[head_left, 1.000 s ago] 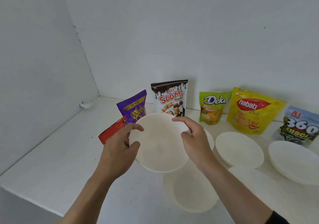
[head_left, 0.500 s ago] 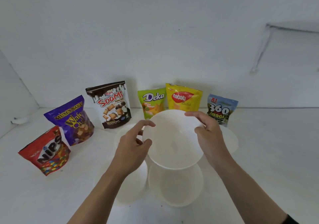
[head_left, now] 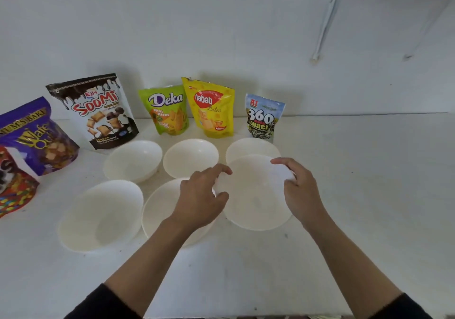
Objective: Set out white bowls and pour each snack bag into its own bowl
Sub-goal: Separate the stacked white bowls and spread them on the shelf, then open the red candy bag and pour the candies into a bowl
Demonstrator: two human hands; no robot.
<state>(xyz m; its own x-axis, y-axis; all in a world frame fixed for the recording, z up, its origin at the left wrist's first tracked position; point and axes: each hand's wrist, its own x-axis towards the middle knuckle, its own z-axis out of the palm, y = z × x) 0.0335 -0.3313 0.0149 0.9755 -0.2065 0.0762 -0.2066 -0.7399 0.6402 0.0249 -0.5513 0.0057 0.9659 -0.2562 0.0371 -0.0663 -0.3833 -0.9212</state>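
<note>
Holding: L hand [head_left: 199, 195] & R hand [head_left: 299, 190] each grip the held bowl [head_left: 256, 200] by opposite rim edges, fingers curled over the rim.
Head view, where: the bowl is at front-right of the group, just beside the front-mid bowl [head_left: 157, 208], mouth up, tilted a bit toward the camera.
Key relation: the free spot looks to be straight below, in front of the back-right bowl [head_left: 251, 145]. Judged a short drop. R hand is on the outer side.
Bags: Soomi bag [head_left: 96, 112], Deka bag [head_left: 165, 109], Nabati bag [head_left: 211, 108], 360 bag [head_left: 263, 117] stand by the wall, all seemingly unopened.
Hidden: can't tell if the bowl's base touches the table [head_left: 369, 195]. L hand covers part of the front-mid bowl. Red bag [head_left: 12, 185] is cut off at left.
</note>
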